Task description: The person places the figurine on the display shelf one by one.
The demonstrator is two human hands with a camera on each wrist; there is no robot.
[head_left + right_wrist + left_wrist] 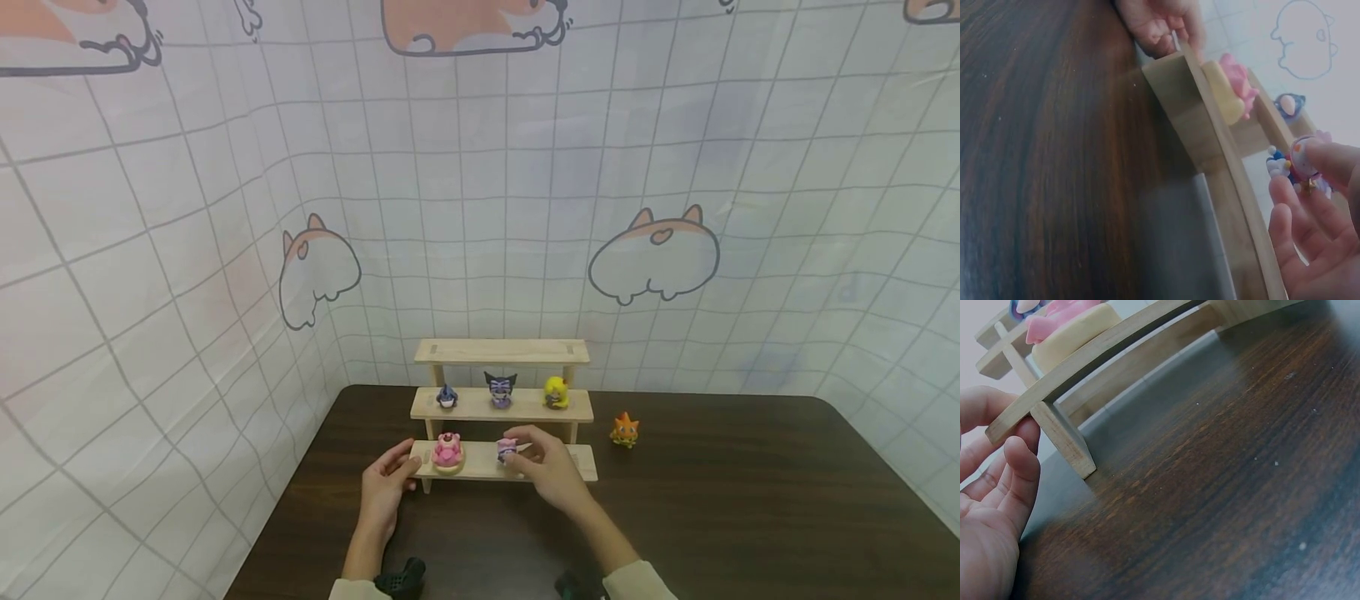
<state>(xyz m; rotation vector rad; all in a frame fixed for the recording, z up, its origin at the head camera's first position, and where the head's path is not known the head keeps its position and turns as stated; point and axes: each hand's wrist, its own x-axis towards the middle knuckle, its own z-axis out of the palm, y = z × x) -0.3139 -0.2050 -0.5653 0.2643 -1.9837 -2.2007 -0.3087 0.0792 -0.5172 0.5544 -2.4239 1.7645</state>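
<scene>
A three-tier wooden display stand is in the middle of the head view. My left hand grips the left end of its lowest shelf, fingers above and below the board in the left wrist view. Between thumb and fingertips, my right hand pinches a small pink-and-purple figurine over the right half of that shelf. To its left on the same board sits a pink bear figurine on a cream round base. In the right wrist view the pinched figurine is partly covered by the thumb.
The middle shelf carries a dark blue figurine, a purple one with black ears and a yellow one. An orange figurine stands on the dark wooden table right of the stand. A patterned curtain hangs behind.
</scene>
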